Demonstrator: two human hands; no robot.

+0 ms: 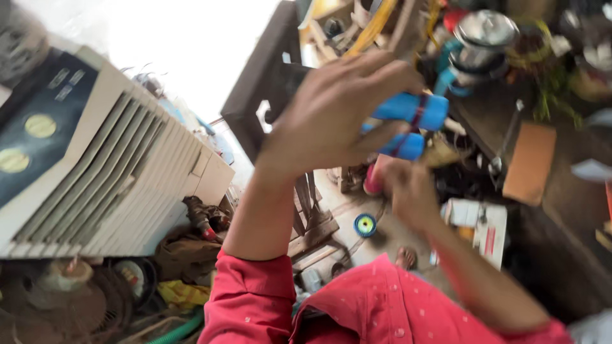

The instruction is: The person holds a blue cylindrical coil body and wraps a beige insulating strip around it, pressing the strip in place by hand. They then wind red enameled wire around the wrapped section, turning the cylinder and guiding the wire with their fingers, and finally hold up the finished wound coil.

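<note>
Clamped in your left hand [331, 118], upper centre of the frame, are 2 blue tubes [411, 111], fingers wrapped over their near ends. Upper tube has a dark band around it near the free end; the lower blue tube [403, 146] sits just under it, nearly parallel. Both long axes run roughly left-right, tilting slightly down to the right, free ends pointing toward the right side of the frame. Motion blur, so exact finger contact is hard to read.

Your right hand [408, 191] is just below, centre-right, curled around a pink-red piece [373, 181] whose end shows at the hand's left edge; grip looks closed on it, details blurred.

Red sleeves [255, 299] fill the bottom centre. White louvred cooler [115, 178] sits on the left. Small blue-and-green round roll [365, 225] lies on the floor below the hands. Metal pot [488, 32] at upper right, wooden block [529, 162] on the dark bench at right.
</note>
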